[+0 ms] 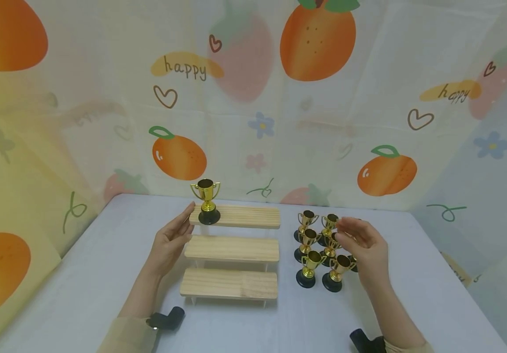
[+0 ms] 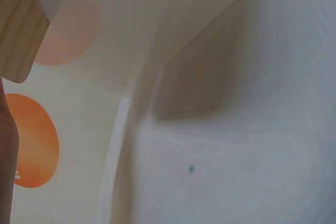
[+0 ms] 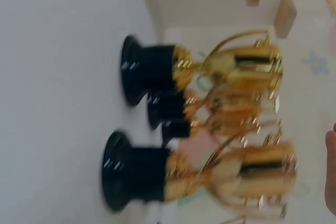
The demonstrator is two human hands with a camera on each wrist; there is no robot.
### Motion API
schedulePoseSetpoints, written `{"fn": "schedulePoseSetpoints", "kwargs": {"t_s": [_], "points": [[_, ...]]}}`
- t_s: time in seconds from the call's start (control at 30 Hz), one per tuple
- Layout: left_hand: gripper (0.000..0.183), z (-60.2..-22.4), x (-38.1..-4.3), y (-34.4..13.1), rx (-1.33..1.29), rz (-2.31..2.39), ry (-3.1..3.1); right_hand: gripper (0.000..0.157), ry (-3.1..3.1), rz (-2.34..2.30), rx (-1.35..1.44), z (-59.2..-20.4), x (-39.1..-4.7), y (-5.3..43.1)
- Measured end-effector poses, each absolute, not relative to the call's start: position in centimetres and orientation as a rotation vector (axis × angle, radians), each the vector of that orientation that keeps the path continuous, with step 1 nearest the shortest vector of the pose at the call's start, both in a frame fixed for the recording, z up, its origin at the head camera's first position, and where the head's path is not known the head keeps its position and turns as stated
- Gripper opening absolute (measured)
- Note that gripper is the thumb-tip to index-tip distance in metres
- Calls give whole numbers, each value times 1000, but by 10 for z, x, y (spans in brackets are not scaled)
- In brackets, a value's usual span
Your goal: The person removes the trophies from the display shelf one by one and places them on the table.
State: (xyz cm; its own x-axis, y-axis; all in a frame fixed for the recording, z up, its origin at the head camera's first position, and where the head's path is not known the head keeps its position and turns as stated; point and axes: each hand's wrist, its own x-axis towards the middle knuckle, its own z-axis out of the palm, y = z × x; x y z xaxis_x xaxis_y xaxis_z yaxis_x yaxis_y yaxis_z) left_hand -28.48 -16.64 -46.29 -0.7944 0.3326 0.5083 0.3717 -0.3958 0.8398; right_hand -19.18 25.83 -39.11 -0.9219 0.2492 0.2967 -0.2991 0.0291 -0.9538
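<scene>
A small gold trophy cup (image 1: 207, 196) with a black base stands upright at the left end of the top wooden shelf (image 1: 249, 217) of a three-step stand. My left hand (image 1: 169, 246) is at that shelf's left end, fingers extended beside the wood, apparently touching it. My right hand (image 1: 368, 250) hovers over the right side of a group of several matching trophies (image 1: 309, 240), loosely bent, with nothing visible in it. It hides part of the group. The right wrist view shows trophies (image 3: 247, 174) upright on the cloth, with only a sliver of hand (image 3: 331, 169) at the edge.
The middle shelf (image 1: 231, 249) and the lowest shelf (image 1: 229, 283) step down toward me on clear supports. White cloth (image 1: 81, 274) covers the table. A fruit-printed curtain (image 1: 253, 147) hangs behind it. Dark wrist devices (image 1: 167, 319) sit on both wrists.
</scene>
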Motion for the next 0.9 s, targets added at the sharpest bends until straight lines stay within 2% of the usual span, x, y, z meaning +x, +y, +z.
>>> {"fn": "schedulePoseSetpoints", "kwargs": {"t_s": [0.63, 0.9], "points": [[64, -464, -286, -168, -968, -2389, -1738, 44, -1926, 2111, 534, -330, -232, 142], [63, -465, -287, -167, -1008, -2400, -1705, 43, -2037, 2049, 554, -318, -252, 94]]}}
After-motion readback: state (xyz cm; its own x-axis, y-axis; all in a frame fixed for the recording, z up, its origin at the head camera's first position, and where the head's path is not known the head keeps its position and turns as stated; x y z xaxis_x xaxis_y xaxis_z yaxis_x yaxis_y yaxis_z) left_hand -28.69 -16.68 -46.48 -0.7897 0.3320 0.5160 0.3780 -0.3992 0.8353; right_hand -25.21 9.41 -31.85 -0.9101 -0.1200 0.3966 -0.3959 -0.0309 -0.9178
